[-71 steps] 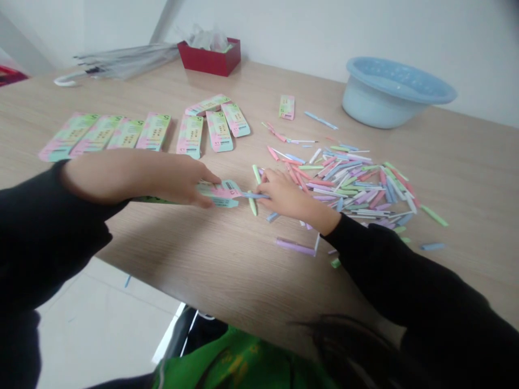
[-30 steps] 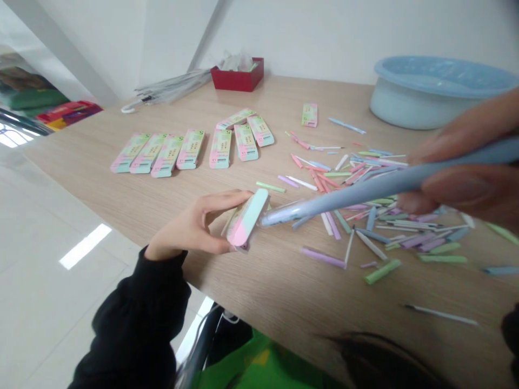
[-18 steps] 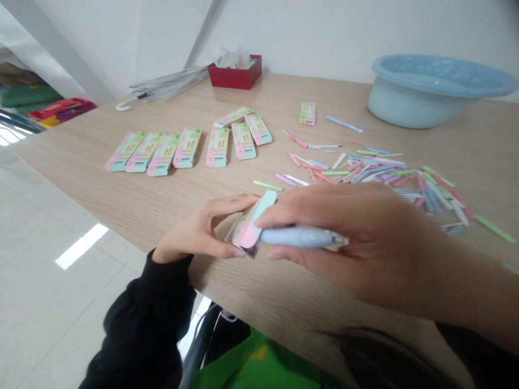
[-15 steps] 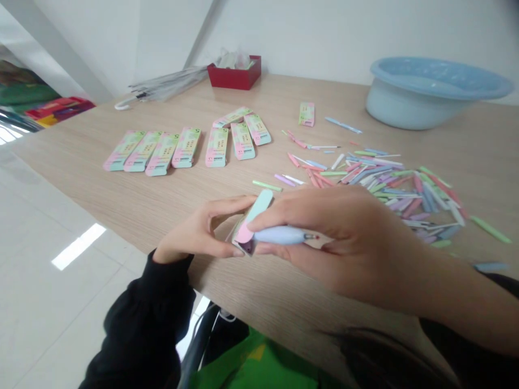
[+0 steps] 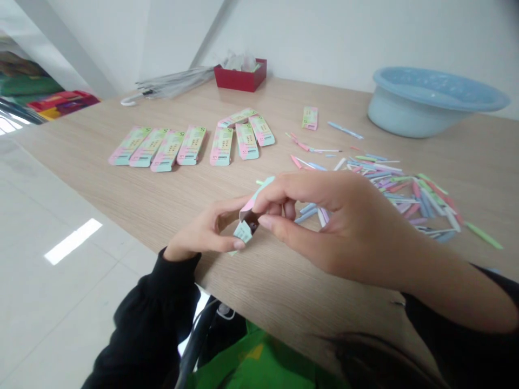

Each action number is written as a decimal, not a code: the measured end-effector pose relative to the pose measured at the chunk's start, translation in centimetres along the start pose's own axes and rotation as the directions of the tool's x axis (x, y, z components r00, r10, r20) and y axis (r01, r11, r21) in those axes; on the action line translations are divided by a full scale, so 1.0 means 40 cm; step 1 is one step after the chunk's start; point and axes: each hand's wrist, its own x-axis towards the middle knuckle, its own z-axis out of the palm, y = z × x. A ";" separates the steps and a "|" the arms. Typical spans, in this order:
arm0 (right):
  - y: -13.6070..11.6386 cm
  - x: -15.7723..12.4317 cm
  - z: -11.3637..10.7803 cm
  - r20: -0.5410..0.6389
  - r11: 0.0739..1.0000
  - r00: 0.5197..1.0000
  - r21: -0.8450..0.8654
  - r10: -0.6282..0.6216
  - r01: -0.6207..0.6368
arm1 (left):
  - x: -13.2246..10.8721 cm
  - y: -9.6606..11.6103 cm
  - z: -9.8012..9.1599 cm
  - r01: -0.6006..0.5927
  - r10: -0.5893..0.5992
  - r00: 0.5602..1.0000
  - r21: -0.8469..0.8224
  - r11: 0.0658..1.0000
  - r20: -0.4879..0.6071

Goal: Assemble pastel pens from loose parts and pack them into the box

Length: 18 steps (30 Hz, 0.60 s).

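Note:
My left hand [image 5: 214,224] grips a small pink and mint-green cardboard box [image 5: 244,229], held tilted above the table near its front edge. The box's end nearest me is open, with a flap turned out and a dark inside. My right hand [image 5: 336,216] is at the same end, its thumb and forefinger closed at the raised pink and green flap [image 5: 259,193]. Fingers hide part of the box. To the right lies a heap of slim pastel pens [image 5: 405,197], partly behind my right hand.
Several matching boxes [image 5: 166,151] lie in a row at the left, and one box [image 5: 310,118] lies farther back. A blue basin [image 5: 425,113], a red box [image 5: 239,79] with plastic bags and a clear umbrella [image 5: 174,84] are at the back. One blue pen [image 5: 344,130] lies apart.
The light-blue pen that my right hand held at the box's open end is out of sight. My right fingers have shifted to the flap, and the box's open end now shows.

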 end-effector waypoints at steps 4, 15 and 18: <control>0.038 -0.030 -0.035 -0.048 0.990 0.998 -0.134 0.032 -0.038 | -0.032 0.021 -0.038 0.042 -0.026 0.993 0.150 0.988 -0.112; 0.393 -0.152 -0.019 0.137 0.908 0.972 -0.402 0.191 -0.122 | -0.035 -0.076 -0.189 0.421 -0.250 0.902 0.844 0.334 -0.351; 0.399 -0.164 -0.019 0.118 0.903 0.969 -0.402 0.216 -0.152 | -0.013 -0.120 -0.188 0.416 -0.269 0.891 0.896 0.155 -0.367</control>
